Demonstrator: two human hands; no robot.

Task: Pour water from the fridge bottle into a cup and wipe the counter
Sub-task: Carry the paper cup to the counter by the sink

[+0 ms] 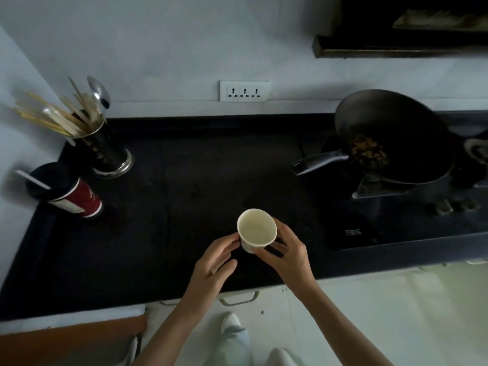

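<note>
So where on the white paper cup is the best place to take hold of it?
Grip the white paper cup round its side wall below the rim, coming from the right, as the right hand does: it stands upright, open-mouthed and has no handle.

Dim kitchen, pale wall (pixel 171 48), wall socket (pixel 244 91), light floor (pixel 396 313)
</note>
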